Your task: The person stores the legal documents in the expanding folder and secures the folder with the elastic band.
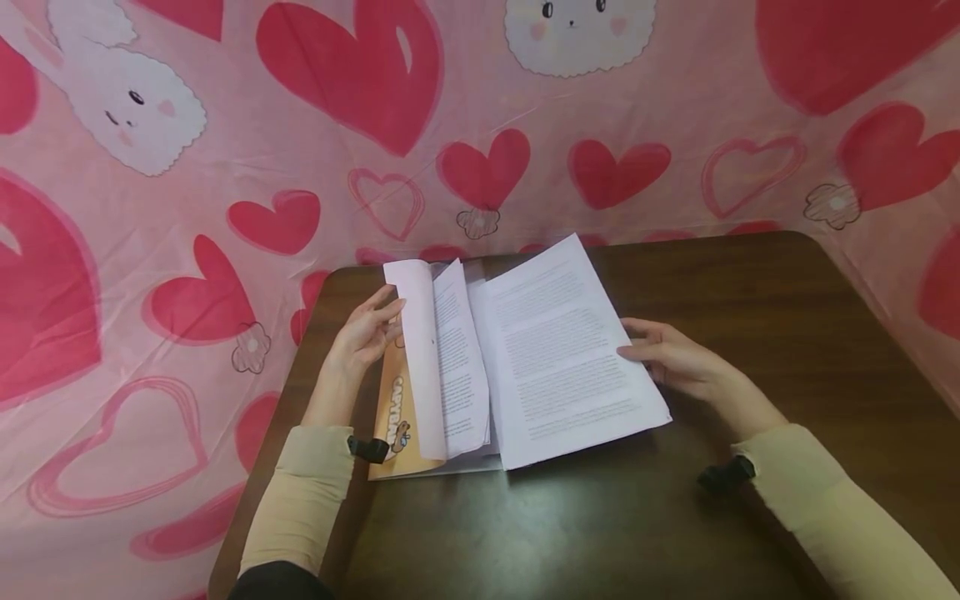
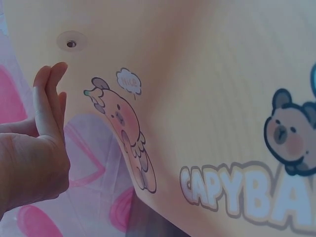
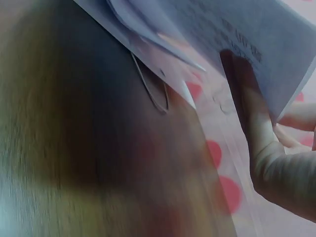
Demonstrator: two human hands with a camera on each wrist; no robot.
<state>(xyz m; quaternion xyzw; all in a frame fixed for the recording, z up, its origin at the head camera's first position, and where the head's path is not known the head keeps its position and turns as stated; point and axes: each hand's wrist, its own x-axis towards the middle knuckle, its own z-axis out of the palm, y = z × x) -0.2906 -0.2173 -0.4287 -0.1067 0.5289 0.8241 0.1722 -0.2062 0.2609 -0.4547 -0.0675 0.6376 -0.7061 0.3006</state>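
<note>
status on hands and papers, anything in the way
Left hand at edge of open orange folder. Right hand pinching printed pages by edge. Nothing visibly in the way.

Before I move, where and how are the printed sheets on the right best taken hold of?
Probably by the printed sheets' right edge, near its middle, coming from the right, pinching front and back. That edge is raised off the table, and the right grip pinches it there.
</note>
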